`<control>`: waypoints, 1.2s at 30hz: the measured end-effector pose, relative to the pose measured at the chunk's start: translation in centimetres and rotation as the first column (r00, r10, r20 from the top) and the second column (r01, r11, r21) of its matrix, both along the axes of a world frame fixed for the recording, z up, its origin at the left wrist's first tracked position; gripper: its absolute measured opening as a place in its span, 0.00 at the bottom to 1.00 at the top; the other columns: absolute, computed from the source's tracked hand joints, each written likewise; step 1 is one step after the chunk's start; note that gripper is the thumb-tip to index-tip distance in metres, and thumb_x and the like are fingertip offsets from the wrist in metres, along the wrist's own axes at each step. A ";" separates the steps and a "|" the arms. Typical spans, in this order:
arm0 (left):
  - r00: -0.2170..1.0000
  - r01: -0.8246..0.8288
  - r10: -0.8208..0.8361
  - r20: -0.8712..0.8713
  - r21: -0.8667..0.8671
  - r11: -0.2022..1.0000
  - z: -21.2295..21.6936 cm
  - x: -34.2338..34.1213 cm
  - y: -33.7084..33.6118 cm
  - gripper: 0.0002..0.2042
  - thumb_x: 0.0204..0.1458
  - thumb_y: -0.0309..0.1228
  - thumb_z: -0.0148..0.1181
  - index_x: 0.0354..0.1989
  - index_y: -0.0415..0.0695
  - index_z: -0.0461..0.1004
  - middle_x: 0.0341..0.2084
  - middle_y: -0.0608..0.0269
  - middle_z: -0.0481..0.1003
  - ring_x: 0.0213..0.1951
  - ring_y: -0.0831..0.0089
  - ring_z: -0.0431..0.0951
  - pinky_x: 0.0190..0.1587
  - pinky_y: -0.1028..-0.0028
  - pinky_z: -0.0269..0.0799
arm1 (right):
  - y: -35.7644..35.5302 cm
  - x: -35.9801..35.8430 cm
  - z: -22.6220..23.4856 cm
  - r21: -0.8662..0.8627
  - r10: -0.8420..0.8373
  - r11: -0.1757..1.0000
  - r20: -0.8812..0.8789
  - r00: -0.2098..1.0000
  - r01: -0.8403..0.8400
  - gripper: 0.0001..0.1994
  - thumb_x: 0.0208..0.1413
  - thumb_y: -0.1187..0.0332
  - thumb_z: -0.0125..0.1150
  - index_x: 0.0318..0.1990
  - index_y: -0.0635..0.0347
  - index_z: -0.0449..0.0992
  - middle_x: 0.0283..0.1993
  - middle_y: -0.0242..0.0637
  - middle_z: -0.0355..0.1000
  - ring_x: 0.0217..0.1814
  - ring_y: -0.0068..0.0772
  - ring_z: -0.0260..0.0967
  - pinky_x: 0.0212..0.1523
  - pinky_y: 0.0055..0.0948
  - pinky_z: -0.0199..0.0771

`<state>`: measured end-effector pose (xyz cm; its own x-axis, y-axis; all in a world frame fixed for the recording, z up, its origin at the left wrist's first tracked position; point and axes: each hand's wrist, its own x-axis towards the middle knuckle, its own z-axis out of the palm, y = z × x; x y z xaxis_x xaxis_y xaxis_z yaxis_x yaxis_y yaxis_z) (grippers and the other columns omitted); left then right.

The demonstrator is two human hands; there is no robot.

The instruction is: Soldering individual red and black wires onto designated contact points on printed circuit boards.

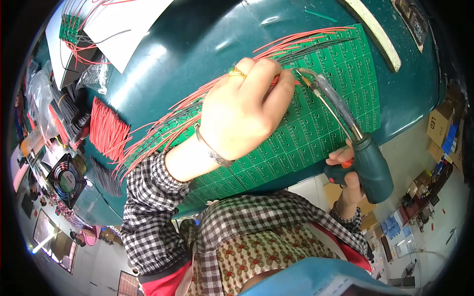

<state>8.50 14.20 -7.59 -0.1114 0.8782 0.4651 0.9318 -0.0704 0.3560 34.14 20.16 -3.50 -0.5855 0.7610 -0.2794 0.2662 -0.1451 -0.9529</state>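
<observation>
My left hand (242, 106) is closed above a green circuit board panel (306, 133), thumb and fingers pinched together. A short end of red wire (296, 83) shows at its fingertips. In my right hand (345, 165) is a dark green soldering gun (373, 170), its finger on the orange-red trigger. The gun's metal barrel and thin feed tube reach up and left, so the soldering tip (300, 72) sits just beside my left fingertips. Rows of red wires (286, 43) and black wires (316, 48) lie across the panel's far side and run on under my left hand.
At left lie a thick bundle of red wires (106, 129), black wires (74, 111) and a small black fan (66, 180). A white box (121, 32) stands far left near a small wired board (70, 28). A cream curved bar (375, 34) lies far right.
</observation>
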 end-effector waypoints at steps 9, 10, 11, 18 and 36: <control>1.000 -0.005 0.005 -0.008 0.009 1.000 -0.1 0.0 -0.1 0.15 0.33 0.25 0.60 0.34 0.39 0.75 0.28 0.64 0.67 0.28 0.72 0.70 0.23 0.79 0.69 | 0.2 0.1 0.0 -0.033 0.037 0.999 -0.022 0.999 -0.038 0.37 0.52 0.51 0.60 0.56 0.80 0.59 0.37 0.41 0.68 0.38 0.37 0.71 0.37 0.33 0.76; 1.000 -0.004 0.004 -0.008 0.008 1.000 0.1 0.1 -0.1 0.15 0.33 0.25 0.60 0.34 0.39 0.75 0.28 0.64 0.67 0.28 0.72 0.70 0.23 0.79 0.69 | 0.1 0.0 0.0 -0.035 0.026 0.999 -0.020 0.999 -0.027 0.37 0.52 0.51 0.60 0.56 0.80 0.59 0.37 0.41 0.68 0.38 0.37 0.71 0.37 0.33 0.76; 1.000 -0.017 0.018 0.025 -0.027 0.999 0.4 0.3 -0.2 0.15 0.33 0.23 0.60 0.35 0.40 0.76 0.29 0.63 0.69 0.28 0.71 0.71 0.25 0.77 0.70 | 0.1 0.0 0.0 -0.036 0.015 0.999 -0.019 1.000 -0.016 0.37 0.52 0.51 0.60 0.56 0.80 0.59 0.37 0.41 0.68 0.38 0.37 0.71 0.37 0.33 0.76; 0.998 -0.032 0.035 0.054 -0.047 0.998 0.4 0.3 -0.2 0.15 0.34 0.20 0.61 0.35 0.40 0.78 0.30 0.63 0.71 0.28 0.71 0.71 0.26 0.76 0.70 | 0.2 -0.2 0.1 -0.056 0.023 0.998 -0.013 1.000 -0.024 0.37 0.52 0.51 0.60 0.56 0.80 0.59 0.37 0.40 0.68 0.38 0.36 0.71 0.37 0.33 0.76; 0.999 -0.035 0.035 0.021 -0.036 0.999 0.1 0.3 -0.2 0.15 0.34 0.20 0.62 0.35 0.42 0.78 0.30 0.64 0.70 0.27 0.71 0.71 0.25 0.76 0.69 | 0.0 -0.2 0.5 -0.079 -0.056 0.995 -0.002 0.998 0.056 0.37 0.52 0.50 0.59 0.56 0.79 0.60 0.37 0.41 0.66 0.40 0.39 0.70 0.34 0.35 0.79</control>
<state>8.78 14.02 -7.45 -0.1521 0.8895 0.4309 0.9256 -0.0248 0.3778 33.92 20.16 -3.02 -0.5440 0.7683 -0.3374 0.2518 -0.2341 -0.9391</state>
